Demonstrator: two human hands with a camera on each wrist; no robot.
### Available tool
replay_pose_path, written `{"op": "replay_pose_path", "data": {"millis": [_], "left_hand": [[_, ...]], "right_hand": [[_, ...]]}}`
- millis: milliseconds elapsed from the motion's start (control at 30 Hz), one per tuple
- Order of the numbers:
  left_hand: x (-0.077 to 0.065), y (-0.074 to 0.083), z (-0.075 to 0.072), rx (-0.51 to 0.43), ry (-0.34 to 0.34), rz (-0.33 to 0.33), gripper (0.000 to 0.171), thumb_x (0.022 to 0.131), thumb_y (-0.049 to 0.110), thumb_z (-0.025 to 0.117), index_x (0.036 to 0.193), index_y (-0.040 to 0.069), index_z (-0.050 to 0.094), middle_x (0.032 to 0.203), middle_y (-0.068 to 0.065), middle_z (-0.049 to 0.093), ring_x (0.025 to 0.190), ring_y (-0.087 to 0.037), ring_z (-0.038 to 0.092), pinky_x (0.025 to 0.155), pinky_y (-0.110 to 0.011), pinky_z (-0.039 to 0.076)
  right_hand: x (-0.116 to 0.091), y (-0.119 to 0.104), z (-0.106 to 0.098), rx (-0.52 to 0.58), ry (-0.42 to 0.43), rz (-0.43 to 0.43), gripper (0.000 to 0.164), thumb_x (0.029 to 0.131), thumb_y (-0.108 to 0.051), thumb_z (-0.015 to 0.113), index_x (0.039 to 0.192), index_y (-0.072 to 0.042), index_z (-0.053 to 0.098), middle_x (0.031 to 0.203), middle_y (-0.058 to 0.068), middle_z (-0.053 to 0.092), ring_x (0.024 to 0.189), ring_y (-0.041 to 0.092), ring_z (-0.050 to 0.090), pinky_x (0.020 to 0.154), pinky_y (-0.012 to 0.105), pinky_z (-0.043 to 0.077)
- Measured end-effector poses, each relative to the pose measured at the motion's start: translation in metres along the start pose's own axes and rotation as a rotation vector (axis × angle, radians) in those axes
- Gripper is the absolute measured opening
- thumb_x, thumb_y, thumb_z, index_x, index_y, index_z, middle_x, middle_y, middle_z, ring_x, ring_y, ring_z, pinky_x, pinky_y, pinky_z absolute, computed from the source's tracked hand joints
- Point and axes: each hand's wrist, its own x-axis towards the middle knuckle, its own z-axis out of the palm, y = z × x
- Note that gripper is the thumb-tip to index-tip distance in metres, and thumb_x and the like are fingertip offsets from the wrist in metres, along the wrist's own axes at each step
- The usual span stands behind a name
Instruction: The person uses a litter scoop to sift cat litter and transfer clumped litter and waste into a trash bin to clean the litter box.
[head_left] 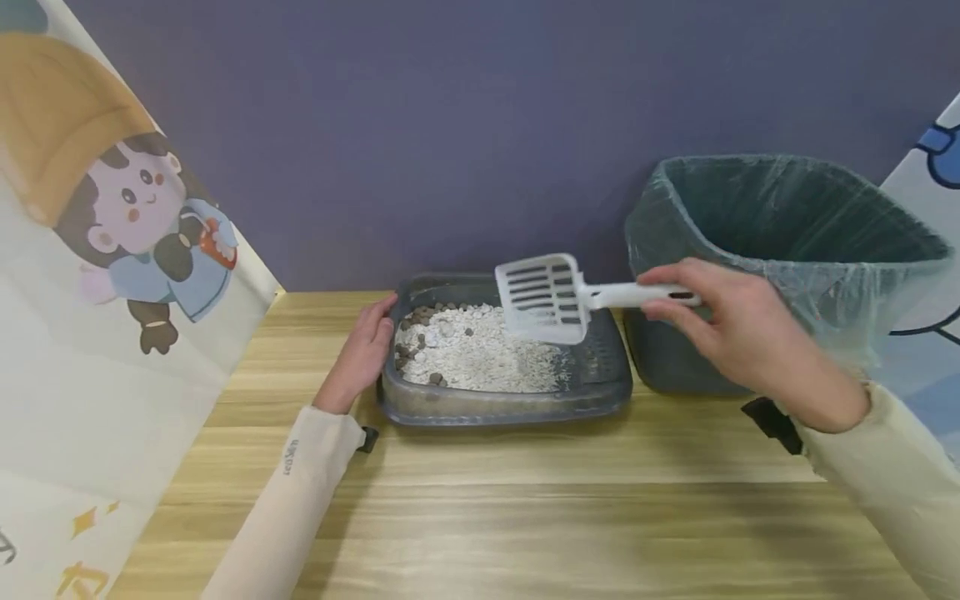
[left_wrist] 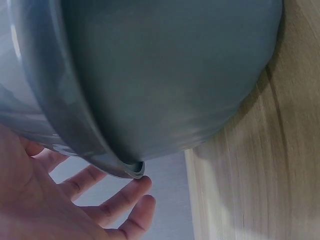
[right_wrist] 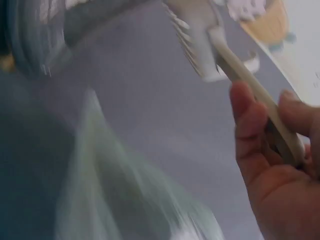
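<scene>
My right hand (head_left: 738,333) grips the handle of a white slotted litter scoop (head_left: 587,297), its head tilted over the right part of a grey litter box (head_left: 510,407). No clump shows on the slots. Pale granular litter (head_left: 487,362) lies in the box, with brown round clumps (head_left: 422,317) mostly along its left and back edges. My left hand (head_left: 360,350) rests against the box's left rim; in the left wrist view its fingers (left_wrist: 120,202) extend loosely along the outside of the rim. The right wrist view is blurred, with the scoop handle (right_wrist: 250,75) between thumb and fingers.
A dark bin (head_left: 675,358) lined with a clear plastic bag (head_left: 825,287) stands right of the box, close behind my right hand. The wood-look table (head_left: 480,500) runs up to a purple-grey wall (head_left: 412,142). A wall with cartoon pictures (head_left: 67,358) borders the left side.
</scene>
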Motion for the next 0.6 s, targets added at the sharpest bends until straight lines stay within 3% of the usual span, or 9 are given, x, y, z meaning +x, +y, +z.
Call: {"op": "replay_pose_path", "data": {"millis": [167, 300, 400, 600], "left_hand": [[0.002, -0.002, 0.003, 0.005, -0.001, 0.007, 0.047, 0.103, 0.023, 0.028, 0.149, 0.011, 0.029, 0.148, -0.016, 0.029, 0.133, -0.036, 0.029, 0.108, -0.055, 0.022], [0.003, -0.002, 0.006, 0.0, 0.004, 0.013, 0.047, 0.103, 0.023, 0.029, 0.149, 0.012, 0.029, 0.147, -0.015, 0.031, 0.133, -0.034, 0.029, 0.108, -0.053, 0.022], [0.004, -0.002, 0.006, -0.007, 0.009, 0.011, 0.046, 0.103, 0.022, 0.03, 0.148, 0.012, 0.03, 0.146, -0.015, 0.032, 0.133, -0.034, 0.03, 0.108, -0.053, 0.023], [0.003, -0.002, 0.003, -0.005, 0.022, 0.008, 0.046, 0.103, 0.019, 0.031, 0.148, 0.01, 0.03, 0.144, -0.016, 0.034, 0.132, -0.036, 0.032, 0.107, -0.054, 0.024]], "right_hand": [[0.013, 0.001, 0.044, 0.168, -0.306, 0.062, 0.029, 0.091, -0.014, 0.063, 0.12, -0.011, 0.061, 0.101, 0.001, 0.064, 0.077, 0.01, 0.062, 0.057, 0.029, 0.046], [0.024, -0.001, 0.072, 0.245, -0.454, 0.105, 0.029, 0.094, -0.022, 0.059, 0.119, -0.007, 0.06, 0.094, 0.001, 0.065, 0.081, 0.011, 0.066, 0.062, 0.029, 0.051], [0.033, -0.006, 0.088, 0.275, -0.541, 0.123, 0.031, 0.095, -0.025, 0.058, 0.118, -0.005, 0.061, 0.094, 0.001, 0.066, 0.075, 0.009, 0.065, 0.062, 0.028, 0.052], [0.049, -0.012, 0.113, 0.291, -0.674, 0.128, 0.03, 0.095, -0.026, 0.057, 0.118, -0.007, 0.062, 0.071, -0.002, 0.061, 0.053, 0.012, 0.054, 0.056, 0.03, 0.046]]}}
